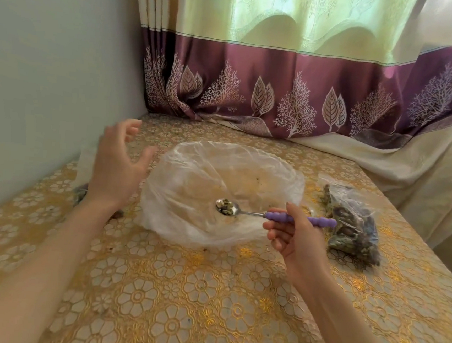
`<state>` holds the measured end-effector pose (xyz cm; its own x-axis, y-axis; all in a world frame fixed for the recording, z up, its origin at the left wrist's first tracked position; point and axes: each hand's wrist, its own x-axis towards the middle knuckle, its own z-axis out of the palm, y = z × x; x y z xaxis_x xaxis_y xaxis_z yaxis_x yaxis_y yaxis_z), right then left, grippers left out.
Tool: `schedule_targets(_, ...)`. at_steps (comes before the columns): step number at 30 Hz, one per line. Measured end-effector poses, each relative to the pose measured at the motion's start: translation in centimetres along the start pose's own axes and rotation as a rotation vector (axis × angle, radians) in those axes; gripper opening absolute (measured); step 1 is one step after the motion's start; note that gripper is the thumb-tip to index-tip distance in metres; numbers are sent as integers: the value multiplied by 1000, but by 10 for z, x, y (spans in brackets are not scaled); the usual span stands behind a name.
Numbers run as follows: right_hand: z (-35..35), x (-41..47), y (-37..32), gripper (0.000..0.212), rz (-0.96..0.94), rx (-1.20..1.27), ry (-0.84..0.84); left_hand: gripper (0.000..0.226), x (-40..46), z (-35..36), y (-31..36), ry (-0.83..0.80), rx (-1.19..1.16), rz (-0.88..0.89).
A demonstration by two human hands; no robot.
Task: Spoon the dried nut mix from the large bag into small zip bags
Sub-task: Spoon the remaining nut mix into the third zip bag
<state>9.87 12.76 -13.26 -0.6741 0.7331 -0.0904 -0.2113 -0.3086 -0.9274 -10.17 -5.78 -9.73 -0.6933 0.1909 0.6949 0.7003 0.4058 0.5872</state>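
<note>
Clear plastic, the large bag (pixel 221 193) is lying nearly empty mid-tabletop. Your right hand (pixel 295 237) is gripping the spoon (pixel 270 215), handle pointing right, loaded bowl over the bag; your released left hand (pixel 115 170), at the bag's left, is nearer the zip bags there.

The large bag (pixel 223 193) lies open on the table (pixel 180 304), about mid-table. A spoon (pixel 246 212) hangs over the bag's near right part, nut mix (pixel 226 206) in its bowl. Right of the large bag, apart from it, lies a filled small zip bag (pixel 351 223). Behind the large bag hangs a curtain (pixel 280 94); to its left stands a wall (pixel 51 60).
</note>
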Motion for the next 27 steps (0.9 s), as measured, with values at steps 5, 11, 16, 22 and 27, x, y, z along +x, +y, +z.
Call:
schedule_targets(5, 11, 6, -13, 39, -36, -7, -64, 65, -7, -26, -40, 186, 268, -60)
schedule_targets(11, 51, 25, -22, 48, 7, -29, -185, 119, -20, -47, -72, -234, -95, -609)
schedule_targets(16, 100, 44, -22, 52, 86, 15, -292, 106, -23, -50, -83, -431, -150, -591)
schedule_targets(22, 155, 59, -24, 45, 81, 25, -361, 94, -30, -41, -85, -344, -142, -431)
schedule_targets(27, 183, 58, -31, 37, 7, -53, -480, 93, -31, -36, -91, -326, -133, -400)
